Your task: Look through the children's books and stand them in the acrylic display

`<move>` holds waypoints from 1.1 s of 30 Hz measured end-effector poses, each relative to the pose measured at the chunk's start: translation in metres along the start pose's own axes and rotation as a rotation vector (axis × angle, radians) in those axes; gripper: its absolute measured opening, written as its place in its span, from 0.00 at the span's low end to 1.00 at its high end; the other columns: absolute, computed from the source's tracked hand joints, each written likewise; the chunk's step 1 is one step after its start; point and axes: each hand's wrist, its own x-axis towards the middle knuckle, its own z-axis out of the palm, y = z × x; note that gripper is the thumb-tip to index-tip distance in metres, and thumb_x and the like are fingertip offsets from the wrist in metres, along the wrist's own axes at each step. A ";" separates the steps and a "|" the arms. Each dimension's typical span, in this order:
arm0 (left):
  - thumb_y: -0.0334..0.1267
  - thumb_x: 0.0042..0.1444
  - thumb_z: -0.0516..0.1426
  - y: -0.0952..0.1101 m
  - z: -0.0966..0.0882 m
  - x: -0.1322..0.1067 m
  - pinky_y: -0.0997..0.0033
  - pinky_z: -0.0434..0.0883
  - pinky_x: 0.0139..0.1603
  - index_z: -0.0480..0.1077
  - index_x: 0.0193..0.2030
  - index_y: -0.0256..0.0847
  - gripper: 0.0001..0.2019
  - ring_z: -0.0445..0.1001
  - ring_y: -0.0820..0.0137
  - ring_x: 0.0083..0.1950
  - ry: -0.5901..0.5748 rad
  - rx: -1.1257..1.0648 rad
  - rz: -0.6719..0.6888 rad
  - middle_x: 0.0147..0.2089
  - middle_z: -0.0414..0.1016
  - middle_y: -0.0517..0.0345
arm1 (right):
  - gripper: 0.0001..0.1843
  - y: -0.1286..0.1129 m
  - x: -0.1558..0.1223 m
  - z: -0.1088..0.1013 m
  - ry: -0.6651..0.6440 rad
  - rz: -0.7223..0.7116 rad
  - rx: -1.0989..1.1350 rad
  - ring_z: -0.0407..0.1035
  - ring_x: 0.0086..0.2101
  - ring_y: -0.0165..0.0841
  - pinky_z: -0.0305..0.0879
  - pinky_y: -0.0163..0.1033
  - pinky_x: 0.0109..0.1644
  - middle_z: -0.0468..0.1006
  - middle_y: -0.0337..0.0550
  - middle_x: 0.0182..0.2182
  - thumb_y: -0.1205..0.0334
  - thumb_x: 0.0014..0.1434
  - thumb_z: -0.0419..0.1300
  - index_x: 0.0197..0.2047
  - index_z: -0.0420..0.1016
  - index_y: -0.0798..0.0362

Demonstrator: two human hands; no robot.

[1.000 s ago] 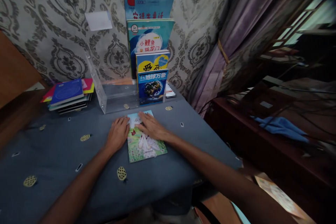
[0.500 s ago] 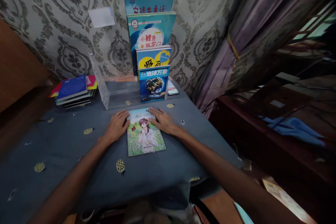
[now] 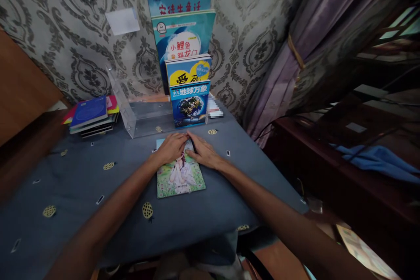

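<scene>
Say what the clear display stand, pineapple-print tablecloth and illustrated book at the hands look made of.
Display stand: probably acrylic, glossy; see-through panels, bright edges.
Tablecloth: likely fabric, matte; dull surface, though a coating can't be ruled out.
Illustrated book: likely paper or card; thin, printed cover, gloss unclear.

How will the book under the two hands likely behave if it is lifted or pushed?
The book shows only a thin edge, so it is probably light and may bend. Lying flat on the cloth, it would likely slide rather than tip.
</scene>
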 end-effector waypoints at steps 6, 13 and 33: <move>0.34 0.68 0.48 -0.002 0.007 -0.002 0.52 0.66 0.64 0.69 0.61 0.36 0.19 0.68 0.60 0.65 0.068 -0.026 0.012 0.64 0.71 0.44 | 0.42 0.004 0.003 0.001 0.009 0.014 0.042 0.57 0.66 0.48 0.55 0.59 0.68 0.61 0.60 0.67 0.58 0.62 0.54 0.74 0.43 0.61; 0.32 0.66 0.49 0.018 -0.002 -0.022 0.51 0.68 0.63 0.73 0.56 0.38 0.17 0.70 0.59 0.63 0.087 -0.042 0.066 0.60 0.74 0.44 | 0.36 0.008 0.007 0.002 0.001 0.007 0.084 0.61 0.64 0.41 0.56 0.54 0.69 0.66 0.51 0.66 0.67 0.63 0.47 0.74 0.46 0.55; 0.46 0.70 0.49 0.106 -0.010 -0.100 0.52 0.68 0.62 0.66 0.59 0.39 0.17 0.71 0.58 0.61 0.017 0.082 0.038 0.58 0.73 0.44 | 0.29 -0.003 0.003 0.001 0.075 0.042 0.043 0.67 0.59 0.41 0.61 0.51 0.64 0.75 0.49 0.59 0.70 0.63 0.48 0.68 0.60 0.54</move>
